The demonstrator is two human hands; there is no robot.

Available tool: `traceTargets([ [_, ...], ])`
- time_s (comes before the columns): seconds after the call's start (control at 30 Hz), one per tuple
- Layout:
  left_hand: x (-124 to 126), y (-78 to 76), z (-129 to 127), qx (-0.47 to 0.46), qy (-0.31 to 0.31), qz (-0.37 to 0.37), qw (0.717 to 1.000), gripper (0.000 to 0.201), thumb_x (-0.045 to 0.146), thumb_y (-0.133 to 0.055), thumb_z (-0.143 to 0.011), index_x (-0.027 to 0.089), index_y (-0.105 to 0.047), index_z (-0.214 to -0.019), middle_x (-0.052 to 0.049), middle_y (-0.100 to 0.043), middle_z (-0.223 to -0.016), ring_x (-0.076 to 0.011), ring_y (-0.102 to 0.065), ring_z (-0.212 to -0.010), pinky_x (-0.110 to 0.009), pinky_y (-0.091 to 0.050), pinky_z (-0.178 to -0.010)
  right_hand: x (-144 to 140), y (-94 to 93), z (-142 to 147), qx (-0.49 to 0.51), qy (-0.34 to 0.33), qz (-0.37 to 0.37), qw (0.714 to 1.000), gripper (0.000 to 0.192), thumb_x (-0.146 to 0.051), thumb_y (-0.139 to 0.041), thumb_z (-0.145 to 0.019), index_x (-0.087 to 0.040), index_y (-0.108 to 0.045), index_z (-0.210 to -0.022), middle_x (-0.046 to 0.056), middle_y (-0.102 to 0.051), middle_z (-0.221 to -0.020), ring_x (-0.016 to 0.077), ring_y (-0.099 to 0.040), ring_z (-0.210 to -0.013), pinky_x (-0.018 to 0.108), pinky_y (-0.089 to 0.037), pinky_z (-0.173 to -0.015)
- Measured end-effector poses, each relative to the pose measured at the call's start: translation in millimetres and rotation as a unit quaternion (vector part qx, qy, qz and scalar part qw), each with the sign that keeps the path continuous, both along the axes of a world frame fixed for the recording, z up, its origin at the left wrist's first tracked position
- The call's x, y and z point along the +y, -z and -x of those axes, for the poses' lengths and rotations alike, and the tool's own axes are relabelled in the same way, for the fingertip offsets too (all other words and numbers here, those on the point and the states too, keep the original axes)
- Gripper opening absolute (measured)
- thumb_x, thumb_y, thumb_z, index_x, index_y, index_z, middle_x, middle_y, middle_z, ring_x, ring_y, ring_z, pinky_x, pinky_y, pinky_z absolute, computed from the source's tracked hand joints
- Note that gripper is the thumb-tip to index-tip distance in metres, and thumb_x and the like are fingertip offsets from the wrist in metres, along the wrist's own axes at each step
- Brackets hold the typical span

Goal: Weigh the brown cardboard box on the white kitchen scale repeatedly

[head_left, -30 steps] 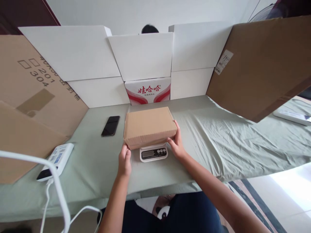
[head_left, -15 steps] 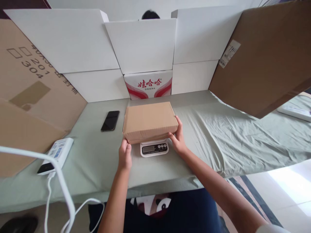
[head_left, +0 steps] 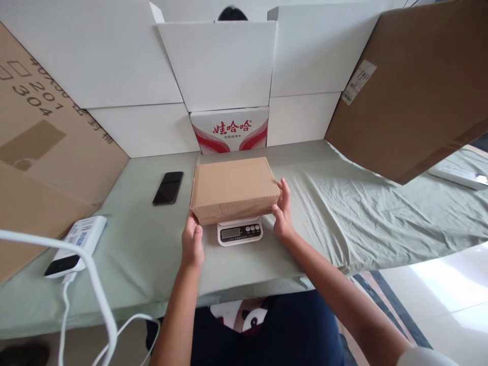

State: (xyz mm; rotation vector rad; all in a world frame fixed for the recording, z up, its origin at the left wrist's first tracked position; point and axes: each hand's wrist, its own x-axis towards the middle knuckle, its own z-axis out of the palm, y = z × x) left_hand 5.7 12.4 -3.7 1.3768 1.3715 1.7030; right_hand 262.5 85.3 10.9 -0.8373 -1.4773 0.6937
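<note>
Cardboard box [head_left: 234, 187], closed, plain brown, sits on the small scale [head_left: 240, 232] at tabletop [head_left: 152, 244] centre. Looks stiff, light, matte, likely non-slip; short side walls are best hold. Left hand [head_left: 191, 243] fingers touch the 8 o'clock corner; right hand [head_left: 282, 211] fingers lie flat against the 3 o'clock side, steadying, not clamping. Phone [head_left: 168, 187] at 9 o'clock.

Both forearms reach forward, bare; left hand [head_left: 191, 243] upright with fingers curled at a near corner, right hand [head_left: 282, 213] upright, palm inward, fingers extended along a side
</note>
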Motion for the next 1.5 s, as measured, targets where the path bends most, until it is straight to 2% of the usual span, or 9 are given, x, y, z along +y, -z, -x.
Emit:
traceTargets([
  [0.1,1,2.1,0,-0.04,-0.014,-0.008,0.999,0.077,0.067,-0.051,-0.091,0.019,-0.048,-0.151,-0.016,-0.054,-0.154,-0.032,-0.046,-0.147,-0.041,-0.036,-0.121,1,-1.7,-1,0.036,-0.008,0.008,0.999,0.068,-0.06,-0.045,-0.097,-0.043,-0.023,-0.159,0.005,-0.038,-0.159,0.0319,-0.039,-0.151,0.059,-0.034,-0.123],
  [0.3,1,2.1,0,-0.035,-0.007,-0.003,0.999,0.077,0.067,-0.05,-0.093,0.017,-0.05,-0.152,-0.017,-0.055,-0.154,-0.0334,-0.047,-0.147,-0.044,-0.037,-0.121,2,-4.5,0,0.045,-0.007,0.031,0.998,0.071,-0.065,-0.044,-0.095,-0.039,-0.025,-0.158,0.007,-0.04,-0.159,0.0324,-0.04,-0.15,0.06,-0.033,-0.123],
  [0.4,0,-0.3,-2,-0.055,-0.015,-0.013,0.998,0.076,0.065,-0.051,-0.093,0.018,-0.049,-0.153,-0.017,-0.05,-0.158,-0.0329,-0.043,-0.151,-0.044,-0.034,-0.124,6,-5.1,1,0.092,-0.019,0.044,0.995,0.072,-0.065,-0.047,-0.092,-0.038,-0.029,-0.157,0.007,-0.042,-0.158,0.0323,-0.041,-0.15,0.059,-0.033,-0.123],
  [0.5,0,-2.5,-4,-0.073,-0.026,-0.026,0.997,0.079,0.066,-0.053,-0.092,0.018,-0.047,-0.154,-0.017,-0.046,-0.161,-0.0336,-0.039,-0.153,-0.045,-0.032,-0.125,15,-4.7,0,0.191,-0.024,0.1,0.976,0.074,-0.063,-0.051,-0.088,-0.038,-0.03,-0.155,0.009,-0.047,-0.151,0.0331,-0.049,-0.143,0.059,-0.038,-0.118],
  [0.67,1,-4.0,-4,-0.083,-0.049,-0.043,0.994,0.082,0.067,-0.053,-0.091,0.019,-0.044,-0.157,-0.015,-0.041,-0.165,-0.0324,-0.037,-0.154,-0.044,-0.031,-0.126,31,0.5,-9,0.31,-0.004,0.199,0.93,0.075,-0.061,-0.043,-0.087,-0.037,-0.027,-0.157,0.009,-0.058,-0.133,0.0285,-0.063,-0.123,0.051,-0.049,-0.106],
  [0.8,2,-3.5,-4,-0.085,-0.059,-0.05,0.993,0.08,0.066,-0.052,-0.092,0.02,-0.045,-0.156,-0.014,-0.04,-0.166,-0.0312,-0.038,-0.154,-0.043,-0.031,-0.127,35,3.6,-12,0.311,-0.001,0.209,0.927,0.074,-0.061,-0.042,-0.087,-0.038,-0.029,-0.157,0.009,-0.058,-0.131,0.0277,-0.064,-0.121,0.049,-0.051,-0.103],
  [0.97,2,-1.5,-2,-0.076,-0.051,-0.047,0.995,0.08,0.066,-0.051,-0.093,0.019,-0.043,-0.157,-0.015,-0.041,-0.165,-0.0312,-0.036,-0.155,-0.042,-0.03,-0.127,31,-1.5,-6,0.308,-0.005,0.196,0.931,0.072,-0.062,-0.047,-0.084,-0.033,-0.04,-0.15,0.01,-0.058,-0.134,0.0302,-0.062,-0.125,0.052,-0.048,-0.107],
  [1.3,3,3.5,-1,-0.085,-0.046,-0.049,0.994,0.08,0.065,-0.054,-0.092,0.019,-0.044,-0.157,-0.015,-0.042,-0.165,-0.0317,-0.037,-0.154,-0.043,-0.029,-0.127,30,-1.3,1,0.248,-0.013,0.174,0.953,0.067,-0.062,-0.05,-0.084,-0.029,-0.048,-0.142,0.011,-0.056,-0.141,0.0324,-0.059,-0.13,0.054,-0.045,-0.111],
  [1.5,2,1.2,-1,-0.062,-0.039,-0.036,0.997,0.081,0.068,-0.05,-0.093,0.019,-0.044,-0.156,-0.015,-0.042,-0.165,-0.032,-0.035,-0.155,-0.043,-0.029,-0.127,25,3.9,2,0.185,-0.023,0.125,0.974,0.067,-0.068,-0.048,-0.089,-0.031,-0.05,-0.145,0.01,-0.056,-0.148,0.034,-0.053,-0.138,0.057,-0.041,-0.115],
])
